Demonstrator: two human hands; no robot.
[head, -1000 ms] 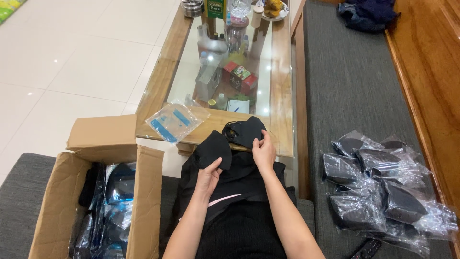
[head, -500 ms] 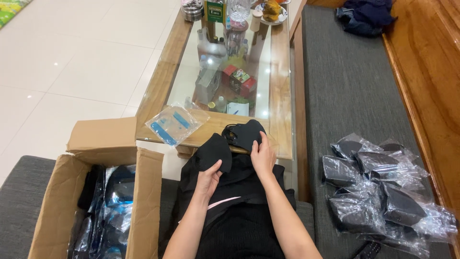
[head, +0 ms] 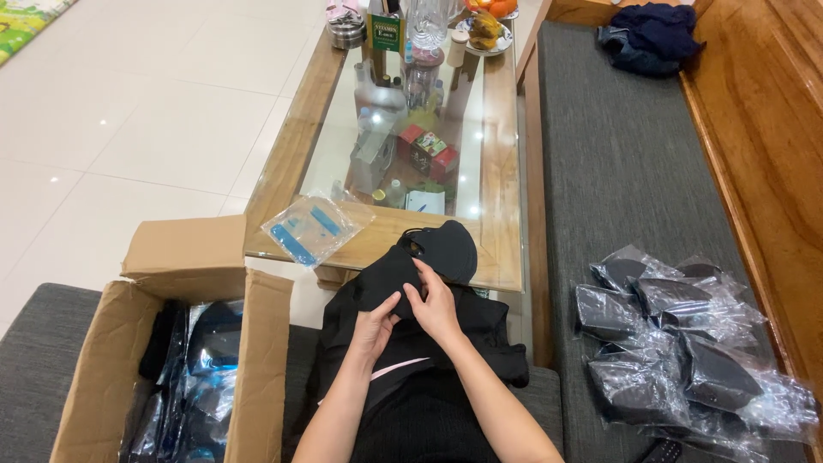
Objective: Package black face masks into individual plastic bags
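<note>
One view only, worn on the person's head, and it looked steeply down and forward over the lap. Closest in, at the bottom centre, sat the left hand (head: 375,324) and right hand (head: 435,307). The glass-topped counter (head: 493,184) ran away ahead, the cardboard box (head: 184,257) lay lower left, and the grey bench cushion (head: 617,171) filled the right. No second view shared the scene.

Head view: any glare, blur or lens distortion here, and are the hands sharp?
Head view: ceiling-light glare spots on the glass table top and on the bagged items; left hand and right hand are sharp on the black fabric piece, whose detail is lost in dark tone; wide-angle bending at the edges.
</note>
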